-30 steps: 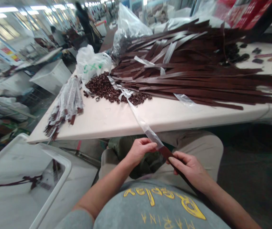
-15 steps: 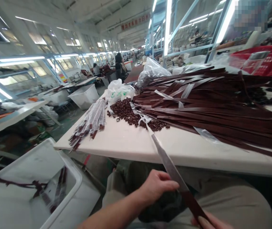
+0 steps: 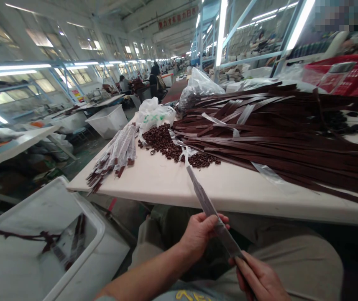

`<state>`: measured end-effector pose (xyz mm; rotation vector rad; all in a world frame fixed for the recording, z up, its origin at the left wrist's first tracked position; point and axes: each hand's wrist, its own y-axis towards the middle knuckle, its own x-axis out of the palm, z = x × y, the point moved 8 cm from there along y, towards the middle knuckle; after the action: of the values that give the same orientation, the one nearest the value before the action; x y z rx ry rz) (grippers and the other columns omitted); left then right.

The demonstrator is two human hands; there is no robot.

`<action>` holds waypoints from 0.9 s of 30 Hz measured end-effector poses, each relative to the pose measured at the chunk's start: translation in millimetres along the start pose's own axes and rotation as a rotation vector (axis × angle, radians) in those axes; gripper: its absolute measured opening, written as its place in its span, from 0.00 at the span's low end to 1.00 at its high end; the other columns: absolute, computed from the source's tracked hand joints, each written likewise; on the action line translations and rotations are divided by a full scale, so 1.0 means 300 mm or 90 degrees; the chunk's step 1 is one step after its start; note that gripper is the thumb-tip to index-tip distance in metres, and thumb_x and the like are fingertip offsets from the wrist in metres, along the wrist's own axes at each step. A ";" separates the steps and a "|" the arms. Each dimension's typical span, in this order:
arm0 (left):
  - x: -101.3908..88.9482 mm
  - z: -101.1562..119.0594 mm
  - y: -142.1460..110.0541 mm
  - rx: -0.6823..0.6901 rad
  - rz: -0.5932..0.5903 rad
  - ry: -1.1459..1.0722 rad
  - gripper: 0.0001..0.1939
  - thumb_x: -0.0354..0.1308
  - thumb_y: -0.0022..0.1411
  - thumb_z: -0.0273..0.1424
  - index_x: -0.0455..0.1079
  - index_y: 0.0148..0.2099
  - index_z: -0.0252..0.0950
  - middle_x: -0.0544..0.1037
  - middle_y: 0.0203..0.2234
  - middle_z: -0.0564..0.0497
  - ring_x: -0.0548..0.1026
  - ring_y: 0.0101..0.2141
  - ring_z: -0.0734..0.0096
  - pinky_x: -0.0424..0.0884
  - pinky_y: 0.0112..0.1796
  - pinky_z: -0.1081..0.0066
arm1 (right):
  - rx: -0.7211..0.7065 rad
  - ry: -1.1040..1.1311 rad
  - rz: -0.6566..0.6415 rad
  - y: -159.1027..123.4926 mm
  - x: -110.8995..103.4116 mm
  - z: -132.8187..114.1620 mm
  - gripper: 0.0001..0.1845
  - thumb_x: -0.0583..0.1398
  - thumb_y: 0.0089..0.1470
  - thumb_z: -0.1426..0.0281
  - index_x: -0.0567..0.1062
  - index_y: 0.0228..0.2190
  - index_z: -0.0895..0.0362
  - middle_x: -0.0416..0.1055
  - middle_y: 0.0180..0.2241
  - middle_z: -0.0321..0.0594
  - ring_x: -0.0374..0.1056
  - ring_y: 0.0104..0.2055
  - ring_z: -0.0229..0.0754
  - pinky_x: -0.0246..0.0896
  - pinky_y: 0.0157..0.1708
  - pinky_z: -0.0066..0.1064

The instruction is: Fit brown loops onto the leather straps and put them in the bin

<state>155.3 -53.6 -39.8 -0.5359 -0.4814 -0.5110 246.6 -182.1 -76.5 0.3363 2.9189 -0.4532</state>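
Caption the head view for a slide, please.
Left hand and right hand hold a sleeved strap near piled straps and rings.

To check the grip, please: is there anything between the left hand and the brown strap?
Yes, a clear plastic sleeve covers the strap where the left hand holds it. Whether it also reaches under the right hand, I cannot tell.

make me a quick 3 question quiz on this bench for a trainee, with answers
1. True or false: the left hand and right hand both hold the plastic-sleeved strap.
2. What colour is the lettering on the white plastic bag? A) red B) green C) black
3. What lies heaped between the bundle of sleeved straps and the big pile of brown straps?

Key: 1 true; 2 B; 3 small brown loops.
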 end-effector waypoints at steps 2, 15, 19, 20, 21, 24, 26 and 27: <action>0.026 -0.021 -0.030 0.006 -0.028 0.050 0.21 0.72 0.49 0.42 0.82 0.38 0.29 0.82 0.34 0.40 0.78 0.33 0.65 0.72 0.37 0.69 | -0.046 -0.012 0.022 0.027 -0.008 -0.066 0.30 0.51 0.60 0.43 0.72 0.26 0.55 0.62 0.17 0.31 0.58 0.18 0.36 0.55 0.22 0.28; 0.063 -0.051 -0.064 0.011 -0.111 0.202 0.24 0.71 0.50 0.45 0.82 0.43 0.32 0.82 0.36 0.41 0.77 0.35 0.63 0.72 0.42 0.66 | -0.123 -0.027 0.047 0.017 -0.027 -0.113 0.26 0.53 0.62 0.49 0.70 0.22 0.54 0.65 0.17 0.34 0.62 0.20 0.38 0.58 0.23 0.29; 0.084 0.004 -0.074 0.037 -0.150 0.282 0.23 0.68 0.53 0.47 0.82 0.44 0.35 0.81 0.45 0.41 0.77 0.31 0.66 0.73 0.35 0.67 | -0.129 0.109 -0.062 0.019 -0.035 -0.149 0.22 0.56 0.60 0.50 0.75 0.45 0.53 0.77 0.32 0.40 0.72 0.29 0.44 0.70 0.32 0.33; 0.095 0.011 -0.082 0.040 -0.176 0.308 0.23 0.66 0.54 0.48 0.82 0.43 0.34 0.80 0.47 0.41 0.77 0.30 0.66 0.73 0.35 0.68 | -0.115 0.149 -0.068 0.022 -0.040 -0.148 0.25 0.56 0.60 0.50 0.73 0.50 0.53 0.78 0.34 0.42 0.73 0.31 0.45 0.71 0.33 0.34; 0.108 0.015 -0.091 0.042 -0.209 0.326 0.23 0.65 0.56 0.49 0.82 0.42 0.34 0.79 0.49 0.40 0.77 0.30 0.66 0.74 0.35 0.67 | -0.096 0.176 -0.060 0.024 -0.046 -0.143 0.27 0.55 0.60 0.49 0.72 0.52 0.53 0.78 0.34 0.42 0.73 0.29 0.44 0.71 0.31 0.34; 0.126 0.043 -0.086 0.058 -0.234 0.270 0.25 0.62 0.59 0.49 0.80 0.48 0.35 0.80 0.47 0.40 0.79 0.39 0.60 0.74 0.44 0.65 | -0.069 0.139 -0.001 0.026 -0.055 -0.127 0.23 0.56 0.60 0.48 0.76 0.39 0.55 0.72 0.22 0.35 0.66 0.20 0.38 0.64 0.22 0.28; 0.090 0.090 -0.046 0.096 -0.129 0.151 0.26 0.63 0.59 0.50 0.79 0.48 0.34 0.82 0.43 0.40 0.79 0.41 0.59 0.73 0.47 0.63 | -0.088 0.082 0.042 0.017 -0.055 -0.127 0.22 0.58 0.59 0.48 0.75 0.30 0.55 0.69 0.20 0.33 0.63 0.19 0.36 0.61 0.21 0.27; 0.064 0.111 -0.025 0.115 -0.065 0.097 0.26 0.65 0.57 0.50 0.80 0.45 0.33 0.82 0.41 0.40 0.79 0.39 0.59 0.74 0.46 0.63 | -0.096 0.058 0.061 0.011 -0.054 -0.126 0.23 0.58 0.59 0.48 0.74 0.28 0.54 0.68 0.20 0.33 0.63 0.19 0.36 0.60 0.22 0.27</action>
<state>156.0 -46.1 -1.5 -0.2979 -0.4054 -0.5948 258.0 -170.2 -38.5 0.4845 2.9845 -0.2083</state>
